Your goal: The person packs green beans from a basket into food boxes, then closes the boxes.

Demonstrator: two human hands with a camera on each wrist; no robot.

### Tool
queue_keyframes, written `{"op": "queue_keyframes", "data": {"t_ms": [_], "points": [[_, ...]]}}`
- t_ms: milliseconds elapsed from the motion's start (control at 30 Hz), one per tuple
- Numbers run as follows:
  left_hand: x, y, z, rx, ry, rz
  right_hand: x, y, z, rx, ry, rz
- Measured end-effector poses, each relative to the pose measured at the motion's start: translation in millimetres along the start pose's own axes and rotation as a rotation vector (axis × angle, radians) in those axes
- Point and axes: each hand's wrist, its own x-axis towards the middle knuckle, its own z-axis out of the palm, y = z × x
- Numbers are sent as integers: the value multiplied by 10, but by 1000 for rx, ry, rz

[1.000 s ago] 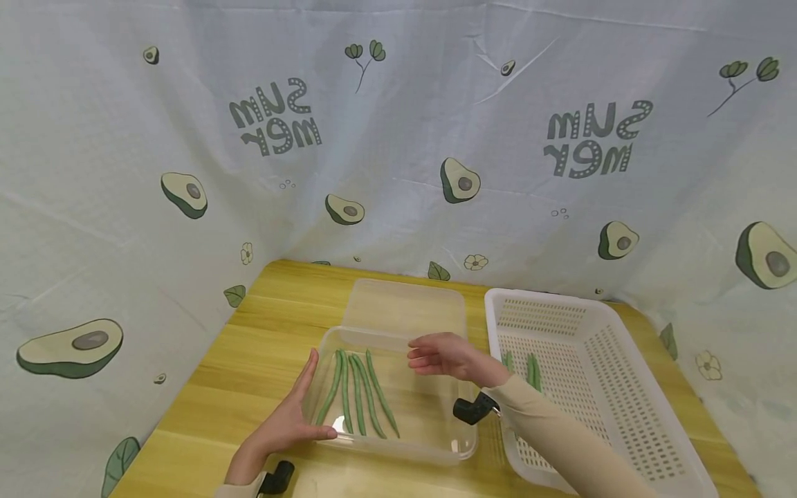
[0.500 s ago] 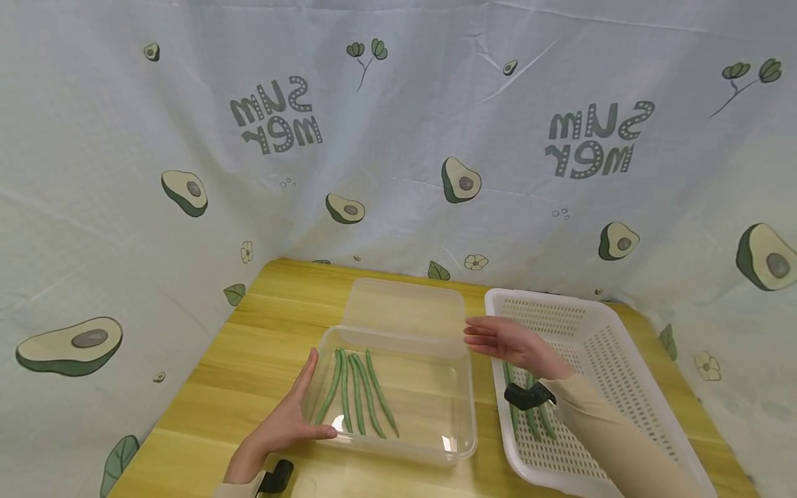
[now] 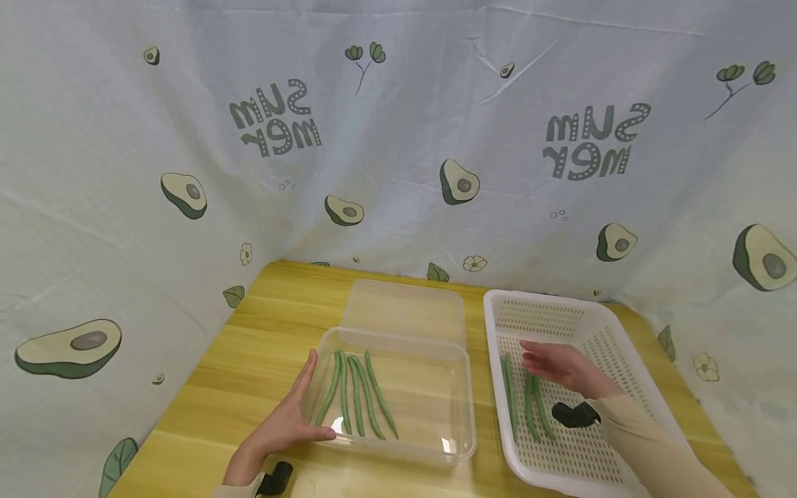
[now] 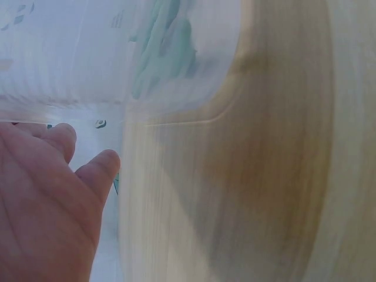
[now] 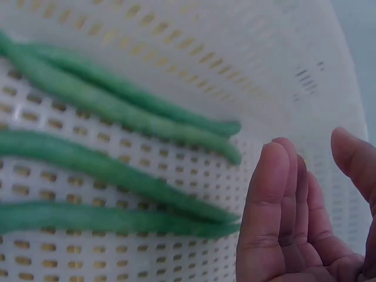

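Note:
In the head view my left hand point(image 3: 280, 422) is spread at the near left corner of a clear plastic box point(image 3: 429, 454), its thumb at the front rim and fingers along the left side. Several green beans point(image 3: 357, 401) lie side by side in the left half of that box. My right hand point(image 3: 563, 363) hovers inside a white perforated basket point(image 3: 507, 456), holding nothing. More green beans point(image 3: 529, 408) rest on the basket's floor, to the left of this hand. The right wrist view has its fingers point(image 5: 267, 200) straight, thumb apart, just beyond the tips of the beans point(image 5: 117, 111).
A translucent flat lid point(image 3: 405, 304) lies behind the box on the wooden table point(image 3: 243, 360). A pale curtain point(image 3: 386, 138) printed with avocados encloses the table at the back and sides. The basket's long wall borders the right forearm point(image 3: 654, 443).
My right hand has moved right from over the clear box, across the gap, into the basket. The left hand has stayed at the box's corner, and the beans lie unchanged.

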Motion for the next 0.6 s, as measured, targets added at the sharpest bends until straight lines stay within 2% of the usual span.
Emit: {"op": "queue_keyframes", "data": {"t_ms": [133, 267, 467, 600], "points": [[-3, 4, 5, -4, -1, -4, -8, 149, -200, -25, -9, 24], [-6, 3, 11, -9, -1, -15, 7, 241, -344, -45, 63, 52], [-10, -2, 8, -7, -2, -19, 18, 314, -436, -144, 195, 31], [0, -8, 6, -8, -4, -11, 48, 365, -436, -188, 220, 41]]}}
